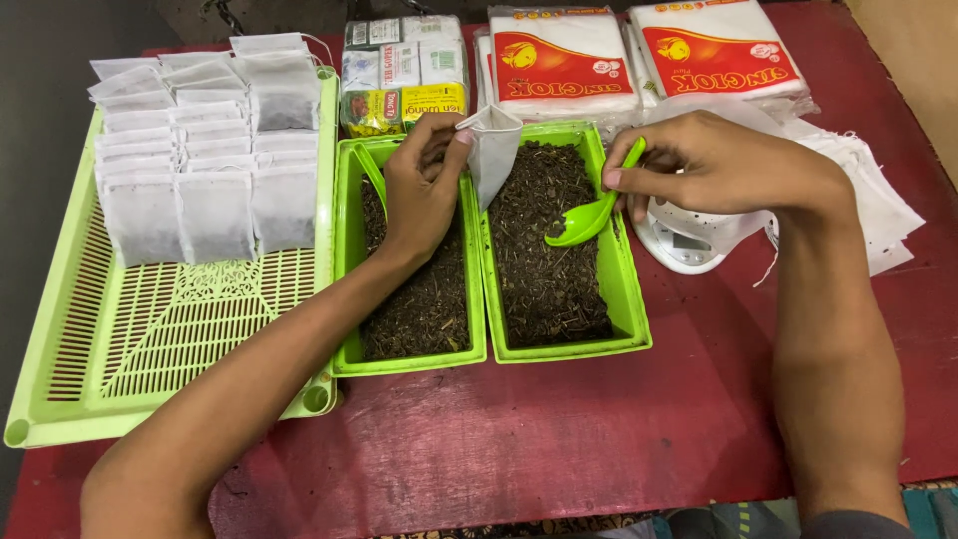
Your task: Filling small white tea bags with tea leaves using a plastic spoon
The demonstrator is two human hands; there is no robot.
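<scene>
My left hand (424,185) pinches a small white filter bag (494,150) by its top, held over the gap between two green trays. My right hand (714,165) grips a green plastic spoon (591,218) whose bowl carries a little dark loose tea above the right green tray (624,289). Both that tray and the left green tray (344,299) are filled with dark dried leaves. A second green spoon (371,172) lies in the left tray, partly behind my left hand.
A large light-green slotted tray (150,339) on the left holds several rows of filled white bags (200,150). Packets of white bags (639,60) and small boxes (404,75) sit at the back. A white scale (684,240) and loose empty bags (878,200) lie right.
</scene>
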